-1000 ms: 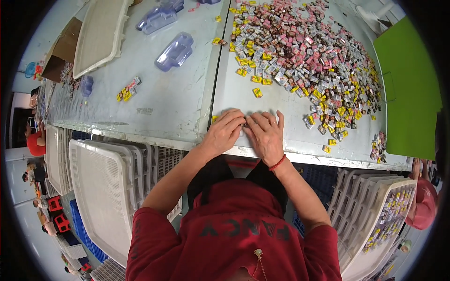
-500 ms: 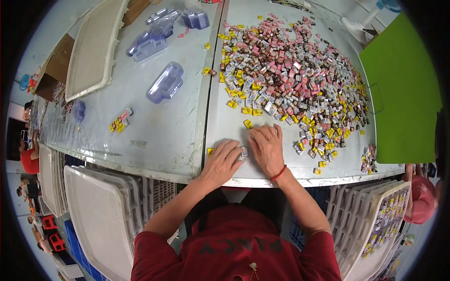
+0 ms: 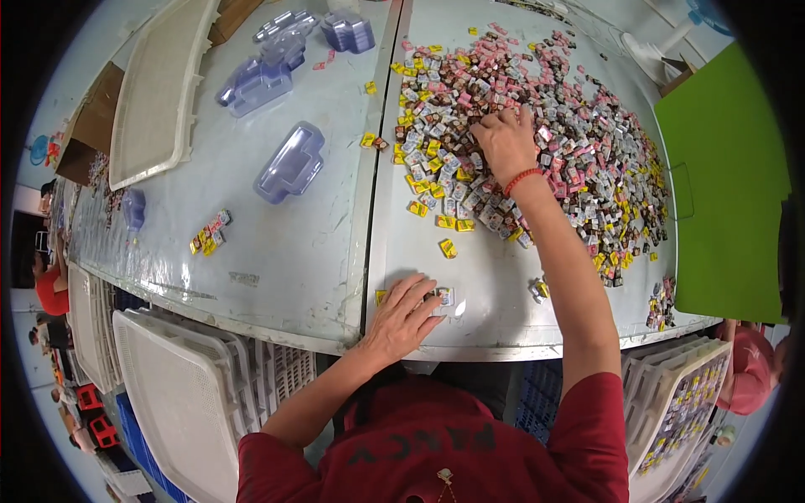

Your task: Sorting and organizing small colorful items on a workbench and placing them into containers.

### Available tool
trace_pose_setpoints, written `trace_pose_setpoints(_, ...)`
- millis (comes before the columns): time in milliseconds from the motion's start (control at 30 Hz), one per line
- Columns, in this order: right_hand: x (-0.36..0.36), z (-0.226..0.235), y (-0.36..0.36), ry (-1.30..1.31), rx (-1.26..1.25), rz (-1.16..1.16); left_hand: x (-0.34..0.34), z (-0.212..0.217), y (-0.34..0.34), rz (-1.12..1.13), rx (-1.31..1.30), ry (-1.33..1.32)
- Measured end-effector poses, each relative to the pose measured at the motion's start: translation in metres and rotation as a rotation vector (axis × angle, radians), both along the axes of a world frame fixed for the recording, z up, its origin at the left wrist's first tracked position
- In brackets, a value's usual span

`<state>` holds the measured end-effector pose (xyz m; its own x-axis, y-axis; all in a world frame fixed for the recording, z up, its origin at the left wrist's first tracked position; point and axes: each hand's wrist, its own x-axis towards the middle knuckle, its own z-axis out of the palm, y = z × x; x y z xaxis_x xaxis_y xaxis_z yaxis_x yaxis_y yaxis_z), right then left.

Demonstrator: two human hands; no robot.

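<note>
The heap of small wrapped candies point(image 3: 537, 126) is spreading over the upper right of the surface point(image 3: 277, 251), and the right hand point(image 3: 503, 142) is now reaching up into it, having left the near edge where both hands were pressed together a moment ago. Its fingers are curling down among the pieces; whether they are gripping any I cannot tell. The left hand point(image 3: 402, 318) is staying low at centre, fingers spread flat beside a few gathered pieces point(image 3: 444, 295). A clear plastic tray point(image 3: 289, 163) is lying upper left.

Packing workshop: long grey worktable point(image 3: 277, 251) w/ heap of small wrapped sweets point(image 3: 537, 126), stacked white trays point(image 3: 180, 402), clear blister shells point(image 3: 289, 163)
</note>
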<state>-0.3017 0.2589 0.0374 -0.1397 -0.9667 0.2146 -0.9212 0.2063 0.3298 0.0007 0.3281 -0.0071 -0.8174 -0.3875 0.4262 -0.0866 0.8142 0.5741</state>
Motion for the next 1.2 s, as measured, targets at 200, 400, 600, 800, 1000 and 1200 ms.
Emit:
trace_pose_setpoints(200,-0.017,-0.016,0.013,-0.164,-0.479,0.172,-0.006,-0.005,-0.012,0.024,-0.013,0.029)
trace_pose_setpoints(400,0.074,0.013,0.1,-0.995,-0.415,0.01,0.022,0.02,-0.036,0.035,-0.071,-0.204)
trace_pose_setpoints(600,0.148,-0.01,0.173,-1.038,-0.27,0.058,0.027,0.003,-0.025,0.045,-0.024,-0.151)
trace_pose_setpoints(800,0.161,-0.019,0.178,-0.889,-0.242,0.058,0.034,0.004,-0.035,0.014,0.007,-0.114)
trace_pose_setpoints(1000,0.165,-0.026,0.177,-1.003,-0.332,-0.017,0.031,0.001,-0.041,0.0,-0.009,-0.15)
trace_pose_setpoints(1200,0.164,-0.03,0.179,-0.996,-0.353,-0.014,0.026,0.003,-0.039,0.011,-0.08,-0.167)
